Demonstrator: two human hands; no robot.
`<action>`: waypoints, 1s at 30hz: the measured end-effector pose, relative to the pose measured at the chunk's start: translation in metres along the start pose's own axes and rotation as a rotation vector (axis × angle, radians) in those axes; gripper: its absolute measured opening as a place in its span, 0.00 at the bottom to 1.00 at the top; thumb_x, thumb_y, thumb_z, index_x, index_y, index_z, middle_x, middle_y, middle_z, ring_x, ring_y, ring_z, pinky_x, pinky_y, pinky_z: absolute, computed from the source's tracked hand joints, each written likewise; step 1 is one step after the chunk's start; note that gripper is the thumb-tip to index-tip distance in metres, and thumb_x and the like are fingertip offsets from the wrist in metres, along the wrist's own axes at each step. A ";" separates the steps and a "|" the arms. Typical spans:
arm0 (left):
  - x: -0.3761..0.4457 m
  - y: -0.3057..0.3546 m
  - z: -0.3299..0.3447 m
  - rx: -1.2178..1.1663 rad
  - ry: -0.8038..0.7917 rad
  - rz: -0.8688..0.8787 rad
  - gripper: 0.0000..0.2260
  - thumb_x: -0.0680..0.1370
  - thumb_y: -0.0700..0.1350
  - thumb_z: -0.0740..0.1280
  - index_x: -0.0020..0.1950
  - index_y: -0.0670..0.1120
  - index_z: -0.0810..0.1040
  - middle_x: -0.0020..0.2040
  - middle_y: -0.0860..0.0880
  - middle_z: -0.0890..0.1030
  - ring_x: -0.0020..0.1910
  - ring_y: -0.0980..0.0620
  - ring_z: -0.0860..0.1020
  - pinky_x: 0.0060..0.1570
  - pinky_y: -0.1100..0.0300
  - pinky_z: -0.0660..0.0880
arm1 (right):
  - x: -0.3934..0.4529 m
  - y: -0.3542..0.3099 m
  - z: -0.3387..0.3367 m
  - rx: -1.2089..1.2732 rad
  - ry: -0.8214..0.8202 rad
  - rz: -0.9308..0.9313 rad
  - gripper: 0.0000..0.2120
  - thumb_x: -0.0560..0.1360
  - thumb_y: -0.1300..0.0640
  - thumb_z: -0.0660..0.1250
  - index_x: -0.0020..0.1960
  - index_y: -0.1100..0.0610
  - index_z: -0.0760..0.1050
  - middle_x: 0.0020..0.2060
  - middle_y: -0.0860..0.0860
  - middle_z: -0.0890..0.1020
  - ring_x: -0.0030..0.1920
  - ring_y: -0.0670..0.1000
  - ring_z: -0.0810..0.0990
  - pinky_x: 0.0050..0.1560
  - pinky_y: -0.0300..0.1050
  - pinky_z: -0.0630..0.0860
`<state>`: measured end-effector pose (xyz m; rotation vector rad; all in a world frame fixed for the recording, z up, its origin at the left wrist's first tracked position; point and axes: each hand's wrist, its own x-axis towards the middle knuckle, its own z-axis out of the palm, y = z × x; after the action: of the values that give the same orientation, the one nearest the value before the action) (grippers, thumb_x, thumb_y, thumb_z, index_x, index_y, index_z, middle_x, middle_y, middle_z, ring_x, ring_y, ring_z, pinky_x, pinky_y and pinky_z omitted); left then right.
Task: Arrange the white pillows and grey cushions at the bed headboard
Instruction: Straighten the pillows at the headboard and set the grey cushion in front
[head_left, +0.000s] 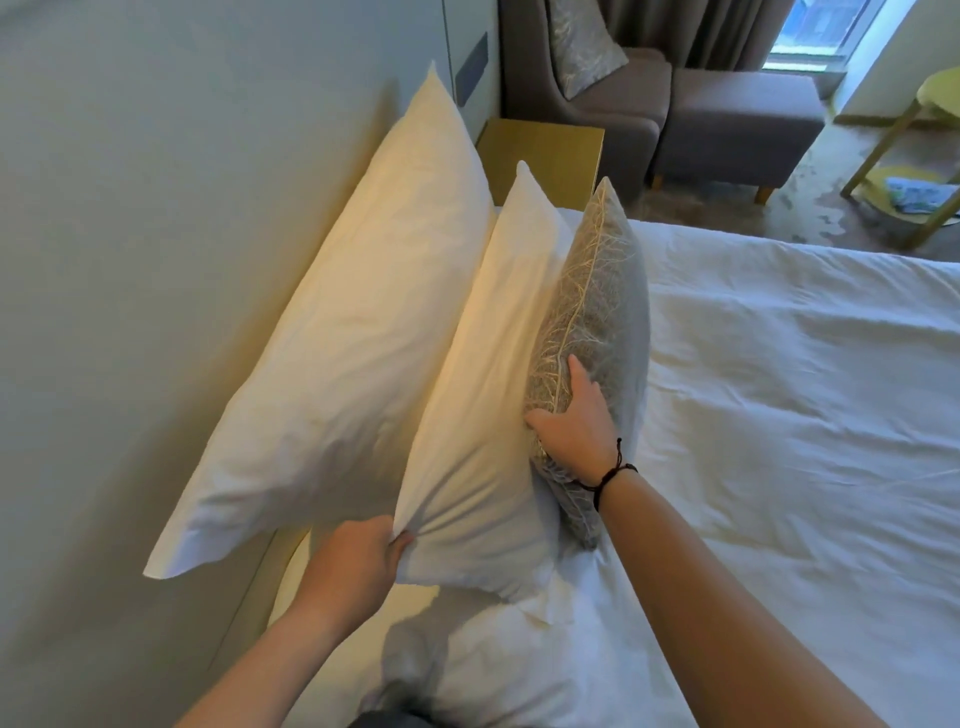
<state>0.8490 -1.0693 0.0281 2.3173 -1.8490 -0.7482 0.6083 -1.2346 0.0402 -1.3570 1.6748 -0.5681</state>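
Observation:
A large white pillow leans upright against the pale headboard. In front of it stands a second white pillow; my left hand pinches its near bottom corner. A grey cushion with a pale branch pattern stands on edge against that second pillow. My right hand lies over the cushion's near top edge, thumb on the pillow side and fingers on the bed side. Another white pillow lies flat below my arms, partly hidden.
The white duvet covers the bed to the right. A yellow bedside table stands behind the pillows, with a grey armchair holding a patterned cushion, and a grey footstool. A yellow-green side table is at far right.

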 end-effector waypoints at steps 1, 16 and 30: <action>-0.001 -0.002 -0.004 0.029 -0.014 -0.006 0.18 0.82 0.56 0.59 0.35 0.49 0.71 0.32 0.50 0.77 0.32 0.48 0.74 0.29 0.53 0.65 | -0.002 -0.001 0.002 0.000 0.002 0.000 0.44 0.70 0.49 0.68 0.78 0.41 0.47 0.79 0.52 0.53 0.79 0.52 0.48 0.71 0.56 0.60; -0.020 -0.023 -0.066 0.143 -0.024 0.058 0.22 0.79 0.62 0.61 0.32 0.49 0.71 0.31 0.52 0.76 0.32 0.55 0.75 0.31 0.56 0.68 | -0.044 -0.017 -0.021 0.059 -0.066 0.016 0.46 0.71 0.39 0.71 0.79 0.45 0.47 0.79 0.51 0.56 0.78 0.54 0.52 0.74 0.61 0.59; -0.015 -0.107 -0.117 0.011 0.253 -0.168 0.16 0.79 0.60 0.62 0.48 0.47 0.71 0.42 0.41 0.80 0.38 0.40 0.78 0.41 0.47 0.78 | -0.097 -0.015 -0.004 0.043 -0.003 0.049 0.50 0.71 0.50 0.76 0.79 0.46 0.44 0.77 0.53 0.60 0.74 0.57 0.63 0.71 0.58 0.66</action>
<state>0.9914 -1.0543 0.0974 2.4643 -1.5724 -0.4342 0.6143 -1.1488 0.0873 -1.2821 1.6796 -0.5702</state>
